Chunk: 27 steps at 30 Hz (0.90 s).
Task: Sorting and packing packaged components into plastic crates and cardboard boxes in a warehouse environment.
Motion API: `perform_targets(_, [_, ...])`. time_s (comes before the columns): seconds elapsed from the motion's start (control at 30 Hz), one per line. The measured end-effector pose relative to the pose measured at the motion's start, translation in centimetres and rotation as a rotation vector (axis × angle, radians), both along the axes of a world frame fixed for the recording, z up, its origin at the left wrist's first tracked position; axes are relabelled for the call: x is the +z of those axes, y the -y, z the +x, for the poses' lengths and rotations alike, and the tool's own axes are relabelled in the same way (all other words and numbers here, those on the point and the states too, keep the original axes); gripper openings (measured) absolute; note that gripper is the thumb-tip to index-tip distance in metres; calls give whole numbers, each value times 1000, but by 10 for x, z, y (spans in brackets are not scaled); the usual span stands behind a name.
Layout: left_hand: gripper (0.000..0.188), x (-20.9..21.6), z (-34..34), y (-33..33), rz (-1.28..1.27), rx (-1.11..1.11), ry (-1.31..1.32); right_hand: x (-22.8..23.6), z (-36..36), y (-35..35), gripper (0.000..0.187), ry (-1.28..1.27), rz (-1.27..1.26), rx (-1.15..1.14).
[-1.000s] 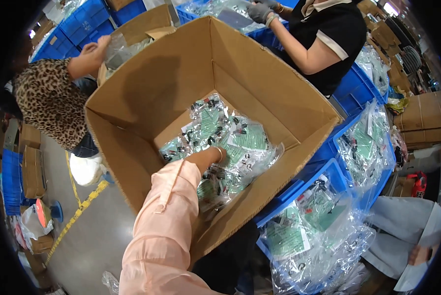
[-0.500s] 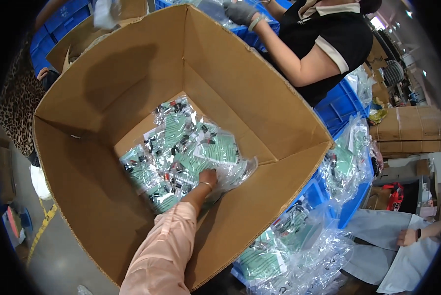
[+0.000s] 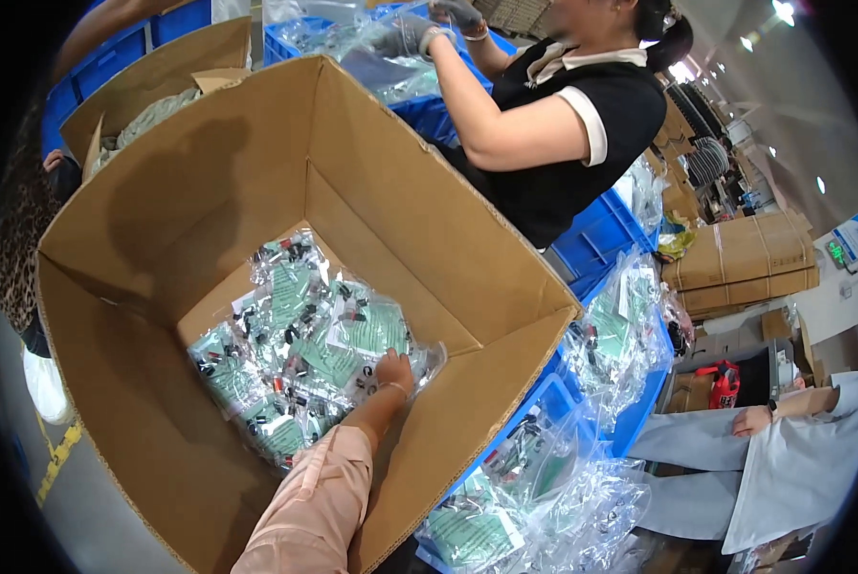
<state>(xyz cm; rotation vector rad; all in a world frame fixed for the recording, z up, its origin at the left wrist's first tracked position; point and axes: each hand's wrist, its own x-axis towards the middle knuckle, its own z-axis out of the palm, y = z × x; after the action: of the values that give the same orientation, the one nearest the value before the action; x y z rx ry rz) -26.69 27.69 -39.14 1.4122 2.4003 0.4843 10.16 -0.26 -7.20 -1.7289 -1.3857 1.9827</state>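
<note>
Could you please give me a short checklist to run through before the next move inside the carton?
1. Carton open at the top: ok, no flap covers the opening.
2. Clear bags inside the walls: ok, piled on the carton's floor.
3. Left hand at the bags: ok, at the right side of the pile.
4. Fingers closed on a bag: cannot tell, too small to see.
5. Right hand at the carton: not ok, out of view.
6. Co-worker's gloved hands outside the carton: ok, over a blue bin beyond it.
</note>
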Motion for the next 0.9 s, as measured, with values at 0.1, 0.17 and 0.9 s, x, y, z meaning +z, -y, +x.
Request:
perform_targets(0.1, [31,-15,-11,-11,2,6,7,2,6,7,29,33,-5,-2])
perform_targets(0.17, [28,-3,-22,-14,-25,49,82,4,11,11,28,46,4,0])
perform_targets(0.9, [27,291,-164,124,134,-67,51,8,-52,30,26,-441,561,255])
